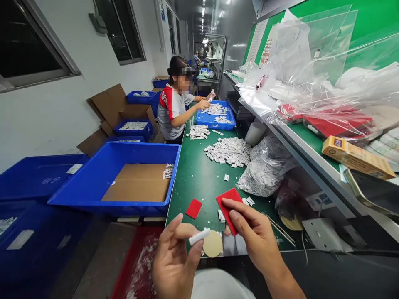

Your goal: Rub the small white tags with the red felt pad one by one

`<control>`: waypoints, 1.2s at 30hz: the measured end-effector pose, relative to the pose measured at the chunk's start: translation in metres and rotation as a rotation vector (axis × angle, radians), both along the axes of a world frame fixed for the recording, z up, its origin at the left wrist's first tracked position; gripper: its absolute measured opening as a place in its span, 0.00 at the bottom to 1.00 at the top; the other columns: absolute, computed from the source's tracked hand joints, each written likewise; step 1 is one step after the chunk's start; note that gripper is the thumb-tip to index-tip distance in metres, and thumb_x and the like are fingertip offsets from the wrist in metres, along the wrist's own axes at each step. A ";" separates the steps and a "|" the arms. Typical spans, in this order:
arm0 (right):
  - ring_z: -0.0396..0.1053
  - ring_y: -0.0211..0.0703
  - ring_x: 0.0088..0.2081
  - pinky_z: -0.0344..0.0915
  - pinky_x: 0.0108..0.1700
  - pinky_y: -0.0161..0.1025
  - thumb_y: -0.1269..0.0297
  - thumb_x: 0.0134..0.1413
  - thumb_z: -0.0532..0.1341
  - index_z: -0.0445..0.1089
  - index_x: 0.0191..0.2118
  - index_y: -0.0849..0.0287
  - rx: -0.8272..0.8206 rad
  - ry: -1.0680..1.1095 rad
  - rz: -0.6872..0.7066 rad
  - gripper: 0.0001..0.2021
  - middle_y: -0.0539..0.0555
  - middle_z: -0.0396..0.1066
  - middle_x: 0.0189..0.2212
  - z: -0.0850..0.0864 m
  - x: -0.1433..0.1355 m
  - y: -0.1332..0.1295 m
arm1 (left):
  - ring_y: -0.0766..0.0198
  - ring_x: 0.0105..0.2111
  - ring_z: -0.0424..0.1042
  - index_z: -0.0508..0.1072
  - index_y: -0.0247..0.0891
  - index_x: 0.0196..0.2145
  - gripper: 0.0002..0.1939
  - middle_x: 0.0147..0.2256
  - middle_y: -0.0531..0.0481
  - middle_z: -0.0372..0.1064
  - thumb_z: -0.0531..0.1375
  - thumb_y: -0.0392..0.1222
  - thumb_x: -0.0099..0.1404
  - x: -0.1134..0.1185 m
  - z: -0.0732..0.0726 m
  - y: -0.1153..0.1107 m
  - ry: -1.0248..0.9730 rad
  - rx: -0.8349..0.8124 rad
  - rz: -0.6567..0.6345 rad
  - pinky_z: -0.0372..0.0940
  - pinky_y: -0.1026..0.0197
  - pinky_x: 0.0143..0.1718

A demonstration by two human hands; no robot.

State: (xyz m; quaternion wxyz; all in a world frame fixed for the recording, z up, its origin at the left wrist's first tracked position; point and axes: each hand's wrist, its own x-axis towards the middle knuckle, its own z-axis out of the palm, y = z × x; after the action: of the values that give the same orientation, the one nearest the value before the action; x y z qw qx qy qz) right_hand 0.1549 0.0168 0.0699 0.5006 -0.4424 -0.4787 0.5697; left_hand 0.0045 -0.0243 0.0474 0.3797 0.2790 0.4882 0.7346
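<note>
White plastic piece is pinched in the left hand, above the green table; the right hand holds a red sheet. With only the fingertips gripping, the small piece could slip and drop

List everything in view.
bench: one, green, centre
part: one, white, left hand
red pad: one, red, right hand
square: one, red, bench
disc: one, cream, near edge
pile: many pieces, white, bench
bag: one, clear, beside pile
tray: one, blue, far bench
bins: several, blue, left
carton: one, brown, behind bins
shelf: one, green, right
wrap: much, clear, shelf
box: one, yellow, shelf
phone: one, dark, shelf
person: one, grey-red, by tray
other person: one, blue, far back
left hand: one, bare, front
right hand: one, bare, front
</note>
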 end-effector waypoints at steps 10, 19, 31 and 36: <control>0.70 0.35 0.18 0.65 0.22 0.31 0.53 0.60 0.69 0.84 0.45 0.52 -0.109 0.324 0.364 0.13 0.49 0.74 0.18 0.004 0.007 -0.005 | 0.75 0.23 0.69 0.75 0.40 0.31 0.21 0.24 0.57 0.69 0.80 0.46 0.45 -0.009 0.013 0.009 -0.738 -0.309 -0.576 0.64 0.74 0.26; 0.65 0.35 0.17 0.63 0.19 0.32 0.52 0.56 0.70 0.84 0.44 0.58 -0.126 0.186 0.418 0.17 0.52 0.76 0.21 0.006 -0.003 0.019 | 0.72 0.19 0.69 0.78 0.38 0.32 0.16 0.22 0.53 0.71 0.76 0.48 0.53 -0.009 -0.001 -0.004 -0.708 -0.192 -0.854 0.63 0.71 0.21; 0.53 0.32 0.21 0.52 0.22 0.29 0.53 0.62 0.66 0.81 0.46 0.53 -0.141 0.228 -0.079 0.14 0.48 0.66 0.22 0.003 0.014 -0.002 | 0.73 0.25 0.72 0.78 0.38 0.36 0.09 0.27 0.53 0.73 0.72 0.43 0.61 -0.013 -0.006 -0.003 -0.772 -0.092 -0.896 0.63 0.73 0.26; 0.55 0.30 0.19 0.49 0.20 0.26 0.55 0.55 0.72 0.79 0.50 0.48 -0.231 0.374 -0.064 0.17 0.48 0.71 0.22 0.013 0.014 -0.015 | 0.71 0.28 0.73 0.77 0.38 0.35 0.11 0.28 0.53 0.74 0.72 0.45 0.60 -0.010 -0.003 -0.001 -0.730 -0.106 -0.872 0.66 0.72 0.28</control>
State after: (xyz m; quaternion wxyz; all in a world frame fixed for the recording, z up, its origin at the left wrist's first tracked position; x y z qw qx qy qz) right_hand 0.1686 0.0022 0.0829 0.5443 -0.3985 -0.2948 0.6768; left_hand -0.0058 -0.0254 0.0442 0.8052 0.1632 0.2011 0.5335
